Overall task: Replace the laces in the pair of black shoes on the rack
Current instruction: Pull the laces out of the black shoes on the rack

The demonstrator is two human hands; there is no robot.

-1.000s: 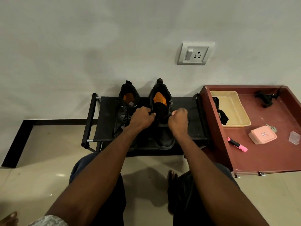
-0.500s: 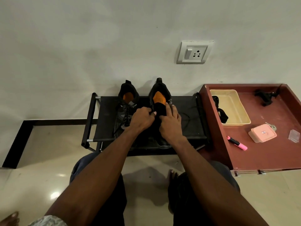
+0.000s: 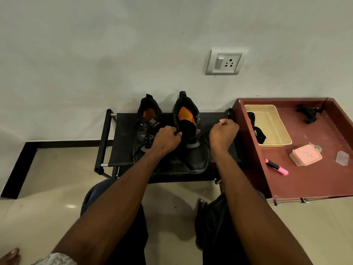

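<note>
Here two black shoes with orange insoles stand side by side on a black shoe rack (image 3: 122, 142) set against the wall, heels toward the wall and toes toward the person. The left shoe (image 3: 147, 123) carries a loose black lace that trails over its front, while the right shoe (image 3: 188, 131) has its tongue pulled up and its upper looks open. The left hand (image 3: 168, 139) sits between the two shoes, at about nine o'clock from the right shoe's tongue, its fingers (image 3: 176, 133) curled and pinching the shoe's left edge. The right hand (image 3: 222, 133) is at about three o'clock from that shoe, clear of it, its fingers curled into a fist; a thin dark lace seems to run from it down toward the shoe, though I cannot tell this for certain. At three o'clock from the rack stands a reddish-brown tabletop (image 3: 305, 184) with raised edges, touching the rack's end. On it lie a beige tray (image 3: 275, 129), a pink lidded box (image 3: 305, 154), a pink highlighter (image 3: 277, 166), a small clear plastic box (image 3: 342, 158) and a black clip-like object (image 3: 308, 112). A white switch-and-socket plate (image 3: 226, 61) sits on the wall at about one o'clock from the shoes.
</note>
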